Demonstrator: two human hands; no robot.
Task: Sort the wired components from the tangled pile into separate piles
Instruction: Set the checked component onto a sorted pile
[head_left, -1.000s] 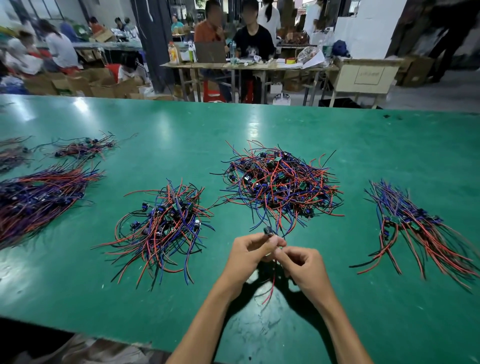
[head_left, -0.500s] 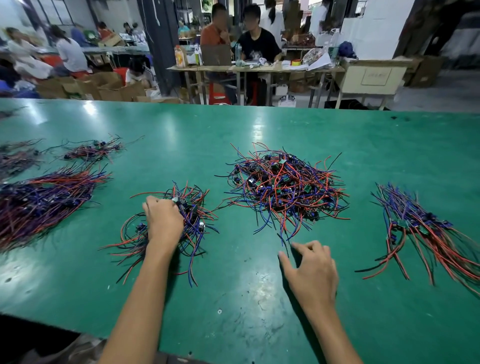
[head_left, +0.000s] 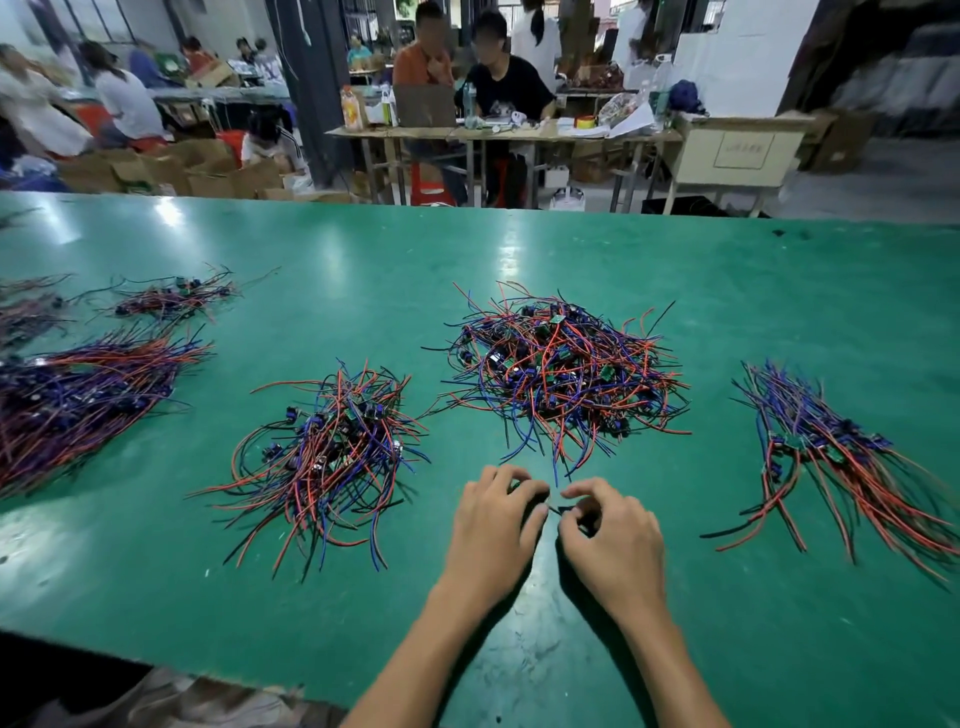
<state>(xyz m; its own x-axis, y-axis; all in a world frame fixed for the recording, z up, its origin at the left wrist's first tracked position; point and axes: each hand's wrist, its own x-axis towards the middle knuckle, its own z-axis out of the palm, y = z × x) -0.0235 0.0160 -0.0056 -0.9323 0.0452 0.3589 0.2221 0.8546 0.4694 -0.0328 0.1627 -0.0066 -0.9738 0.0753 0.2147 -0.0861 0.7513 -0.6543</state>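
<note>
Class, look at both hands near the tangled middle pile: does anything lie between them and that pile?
Nothing visible does. The left hand and right hand sit just below the tangled pile, with only bare green table between.

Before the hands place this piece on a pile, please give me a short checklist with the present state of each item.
1. Left hand holds the small component: ok.
2. Right hand also pinches it: ok.
3. Piece free of the tangled pile: ok, wires apart.
4. Its type readable: cannot tell, hidden by fingers.
5. Left sorted pile and right sorted pile unobstructed: ok.
</note>
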